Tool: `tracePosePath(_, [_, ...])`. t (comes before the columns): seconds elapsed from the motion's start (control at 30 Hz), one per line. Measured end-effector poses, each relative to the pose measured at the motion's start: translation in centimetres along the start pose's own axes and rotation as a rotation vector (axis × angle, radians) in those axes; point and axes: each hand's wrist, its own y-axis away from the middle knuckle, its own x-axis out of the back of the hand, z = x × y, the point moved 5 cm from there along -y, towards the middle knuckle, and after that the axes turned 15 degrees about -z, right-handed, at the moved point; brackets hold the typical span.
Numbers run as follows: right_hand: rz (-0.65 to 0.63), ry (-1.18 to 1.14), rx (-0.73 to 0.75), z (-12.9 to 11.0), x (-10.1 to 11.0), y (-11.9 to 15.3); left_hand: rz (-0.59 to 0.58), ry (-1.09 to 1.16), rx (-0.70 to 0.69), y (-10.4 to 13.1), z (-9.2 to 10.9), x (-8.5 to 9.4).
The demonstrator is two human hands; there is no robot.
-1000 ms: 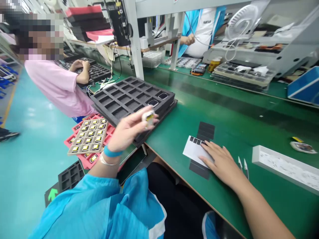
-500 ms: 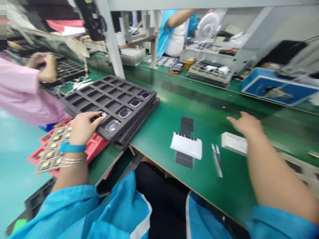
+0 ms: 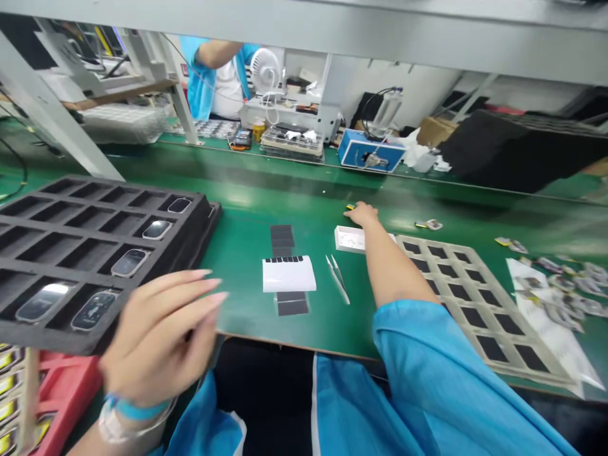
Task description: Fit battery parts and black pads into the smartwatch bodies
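Observation:
My left hand, blurred, hovers in front of the black foam tray with its fingers stretched out and nothing visible in it. Several smartwatch bodies, one of them a dark-faced watch, sit in the tray's right-hand pockets. Out across the green bench, my right hand has thumb and fingertips around a small yellow-and-black part. Just below that hand lies a white box, partly covered by my forearm. Tweezers rest beside a white sheet lying over dark strips.
A beige tray with dark pieces lies at right, near a pile of small parts. Red and beige trays sit low at left. A shelf post rises behind the foam tray. A co-worker is across the bench.
The view has swung right. My left hand has left the tray pocket, where a watch now lies. My right hand has reached the small yellow-and-black part beyond the white box.

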Motion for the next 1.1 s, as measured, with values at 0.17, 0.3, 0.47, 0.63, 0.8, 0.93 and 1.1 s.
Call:
tracePosePath(0.17, [-0.054, -0.008, 0.225, -1.2, 0.3, 0.8, -0.035, 0.299, -0.023, -8.4, -0.4, -6.2])
tracePosePath(0.3, [0.032, -0.089, 0.461, -3.4, 0.8, 4.3, -0.263, 0.64, 0.248, -12.3, -4.4, -12.8])
tracePosePath(0.47, [0.191, -0.242, 0.976, -6.7, 0.6, 15.0, -0.393, 1.136, 0.573, -12.0, -7.4, -18.4])
tracePosePath(0.63, [0.26, -0.242, 1.217, -8.2, -1.6, 23.8, -0.541, 1.459, 0.439, -10.7, -6.7, -18.8])
tracePosePath(0.8, [0.224, -0.339, 1.222, -7.9, -3.7, 24.6, -0.669, 1.443, 0.425, -10.1, -6.4, -18.6])
tracePosePath(0.93, [0.177, -0.423, 1.263, -7.7, -3.8, 24.6, -0.685, 1.453, 0.45, -9.9, -6.5, -18.7])
tracePosePath(1.1, [0.148, -0.493, 1.237, -7.6, -3.7, 24.8, -0.56, 1.286, 0.343, -10.5, -7.4, -18.4])
